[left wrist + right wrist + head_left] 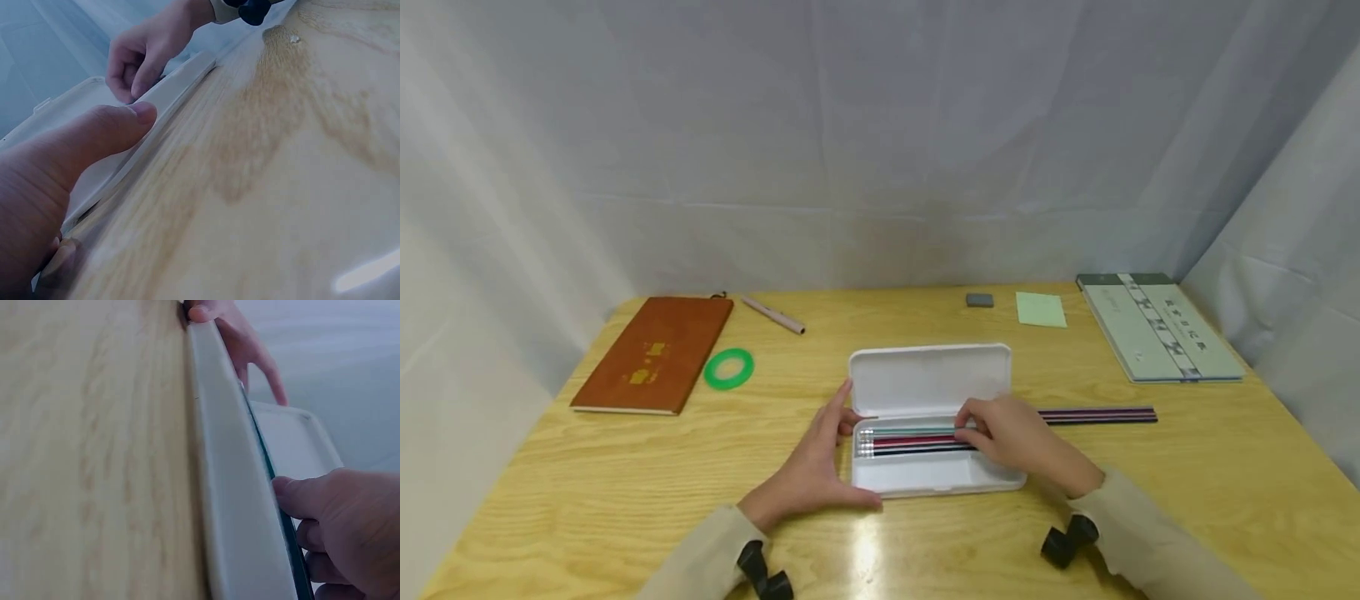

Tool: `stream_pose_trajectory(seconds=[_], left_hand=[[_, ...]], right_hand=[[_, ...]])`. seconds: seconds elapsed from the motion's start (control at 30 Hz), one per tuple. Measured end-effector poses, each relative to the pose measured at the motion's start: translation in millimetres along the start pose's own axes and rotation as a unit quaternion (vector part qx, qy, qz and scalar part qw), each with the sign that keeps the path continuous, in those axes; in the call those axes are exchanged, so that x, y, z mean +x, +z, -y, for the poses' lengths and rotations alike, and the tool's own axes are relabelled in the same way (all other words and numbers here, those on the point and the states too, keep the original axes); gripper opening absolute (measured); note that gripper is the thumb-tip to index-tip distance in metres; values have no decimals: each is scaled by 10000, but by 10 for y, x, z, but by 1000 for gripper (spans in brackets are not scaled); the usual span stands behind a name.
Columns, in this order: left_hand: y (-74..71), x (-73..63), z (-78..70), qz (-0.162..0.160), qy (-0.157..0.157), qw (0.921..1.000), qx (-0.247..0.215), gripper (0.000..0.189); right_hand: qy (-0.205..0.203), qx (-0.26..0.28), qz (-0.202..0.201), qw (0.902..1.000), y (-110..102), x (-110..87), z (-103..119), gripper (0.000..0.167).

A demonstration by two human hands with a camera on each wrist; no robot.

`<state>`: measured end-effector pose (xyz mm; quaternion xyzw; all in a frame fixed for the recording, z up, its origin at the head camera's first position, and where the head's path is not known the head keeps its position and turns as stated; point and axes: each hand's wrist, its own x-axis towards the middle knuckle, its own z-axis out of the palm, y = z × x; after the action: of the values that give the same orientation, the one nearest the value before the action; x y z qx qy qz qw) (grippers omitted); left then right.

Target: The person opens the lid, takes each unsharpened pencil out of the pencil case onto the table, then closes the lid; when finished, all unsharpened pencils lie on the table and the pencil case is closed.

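A white pencil case (917, 479) lies with its lid raised at the back. Inside it several pencils (913, 441) lie side by side, eraser ends to the left, in teal, red and dark shades. My left hand (808, 471) grips the case's left end, its thumb along the front edge and its fingers round the back corner. Over the right part of the case, my right hand (1011, 433) pinches a pencil between thumb and curled fingers. That dark green pencil (265, 453) runs along the front wall in the right wrist view.
More pencils (1105, 415) lie right of the case. An orange-brown notebook (651, 350), green tape ring (728, 368) and pale pen (772, 315) are at left. Behind are a grey eraser (980, 300) and green sticky notes (1041, 309); a pale green book (1157, 329) lies far right.
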<state>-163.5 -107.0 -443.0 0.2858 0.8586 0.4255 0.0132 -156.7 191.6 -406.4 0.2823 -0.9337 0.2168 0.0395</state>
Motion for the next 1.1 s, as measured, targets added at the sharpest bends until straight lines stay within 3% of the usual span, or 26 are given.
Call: stream_pose_trajectory(seconds=[0.2, 0.3, 0.47, 0.7, 0.87, 1.1], left_hand=[[12, 9, -19, 57, -75, 9999, -38, 147], [9, 10, -20, 59, -63, 10000, -44, 147], [6, 4, -21, 63, -50, 10000, -28, 147], [-11, -14, -31, 71, -148, 9999, 1, 148], [-18, -8, -29, 83, -160, 9998, 5, 147], [-10, 2, -17, 65, -89, 9999, 41, 146]], right_hand=[[462, 303, 79, 9984, -219, -258, -124, 4], [558, 339, -231, 9976, -290, -449, -299, 3], [750, 113, -792, 9940, -391, -817, -604, 3], [782, -250, -875, 9928, -516, -1212, -936, 11], [824, -275, -829, 9928, -548, -1321, -1069, 14], [554, -405, -1113, 9914, -536, -1285, -1114, 26]])
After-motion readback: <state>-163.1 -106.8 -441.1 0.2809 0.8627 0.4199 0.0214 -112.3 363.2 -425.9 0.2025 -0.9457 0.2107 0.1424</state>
